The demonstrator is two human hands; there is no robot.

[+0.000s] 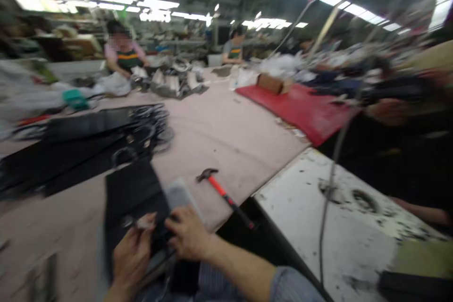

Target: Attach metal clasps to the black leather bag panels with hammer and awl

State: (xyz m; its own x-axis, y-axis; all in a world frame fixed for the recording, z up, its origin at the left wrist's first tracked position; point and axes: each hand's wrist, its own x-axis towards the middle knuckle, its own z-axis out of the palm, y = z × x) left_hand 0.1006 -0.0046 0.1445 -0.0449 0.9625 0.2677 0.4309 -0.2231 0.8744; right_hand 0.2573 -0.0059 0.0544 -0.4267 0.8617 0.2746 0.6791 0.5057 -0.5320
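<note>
Left hand point(130, 257) closed, pinching small pale piece point(145, 222) above black bag panel point(132, 198); right hand point(189, 233) open, fingers spread on panel. Red-handled hammer point(221, 188) nearby on pink-covered table point(226, 137).

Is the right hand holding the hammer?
No, the right hand is on a black bag, while the red-handled hammer lies apart on the pink table covering.

Between the left hand's point(130, 259) fingers, a small pale piece point(145, 222) is too blurred to name. The right hand point(189, 233) hides part of a clear plastic sheet point(179, 196). The bottom edge cuts off a black panel point(132, 198), and a blurred person point(389, 160) runs off the right edge.
</note>
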